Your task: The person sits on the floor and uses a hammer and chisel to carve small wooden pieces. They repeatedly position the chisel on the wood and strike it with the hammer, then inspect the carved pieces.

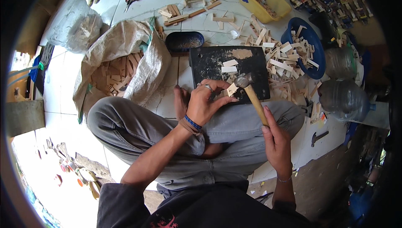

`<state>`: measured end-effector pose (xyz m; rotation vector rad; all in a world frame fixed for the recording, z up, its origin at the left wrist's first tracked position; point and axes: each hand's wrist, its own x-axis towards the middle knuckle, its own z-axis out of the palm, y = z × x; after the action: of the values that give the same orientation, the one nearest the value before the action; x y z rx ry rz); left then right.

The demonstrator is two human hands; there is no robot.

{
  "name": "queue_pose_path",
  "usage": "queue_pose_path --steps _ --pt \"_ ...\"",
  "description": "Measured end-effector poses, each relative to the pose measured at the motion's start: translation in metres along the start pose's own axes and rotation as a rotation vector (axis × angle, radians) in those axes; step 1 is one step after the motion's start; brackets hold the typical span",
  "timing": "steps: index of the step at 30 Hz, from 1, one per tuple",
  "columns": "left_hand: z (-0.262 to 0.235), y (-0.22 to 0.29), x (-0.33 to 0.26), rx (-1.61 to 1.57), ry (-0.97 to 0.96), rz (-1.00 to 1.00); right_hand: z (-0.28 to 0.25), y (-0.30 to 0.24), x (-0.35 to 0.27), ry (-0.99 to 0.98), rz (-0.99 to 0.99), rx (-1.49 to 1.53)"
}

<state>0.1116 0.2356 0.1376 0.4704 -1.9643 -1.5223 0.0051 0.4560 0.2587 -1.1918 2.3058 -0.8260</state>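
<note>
Two hands at work in the head view: left hand [207, 102] pinches a small wooden piece [231, 89] at the near edge of the black work board [209, 62], fingers curled tight round it; right hand [276, 138] is closed on the wooden handle of a hammer [250, 89], whose head sits right over the piece. Likely risk: fingertips are just beside the hammer head, so an off-line blow could hit them or split and flick the piece toward the heap of wooden offcuts [284, 60] at the board's right edge
</note>
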Motion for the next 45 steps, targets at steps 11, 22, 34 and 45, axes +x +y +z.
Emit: queue_pose_path --steps 11,22,34,45 --pt "0.008 0.002 -0.005 -0.027 -0.090 0.122 -0.034 -0.024 -0.011 -0.126 0.058 -0.227" --pt "0.009 -0.003 -0.006 -0.038 -0.077 0.207 -0.041 -0.020 -0.009 -0.123 -0.022 -0.293" --pt "0.010 -0.008 -0.006 -0.079 -0.086 0.157 -0.024 0.003 -0.016 0.001 -0.120 -0.334" --pt "0.013 -0.013 -0.005 -0.079 -0.015 0.185 -0.014 0.021 -0.021 0.089 -0.106 -0.299"
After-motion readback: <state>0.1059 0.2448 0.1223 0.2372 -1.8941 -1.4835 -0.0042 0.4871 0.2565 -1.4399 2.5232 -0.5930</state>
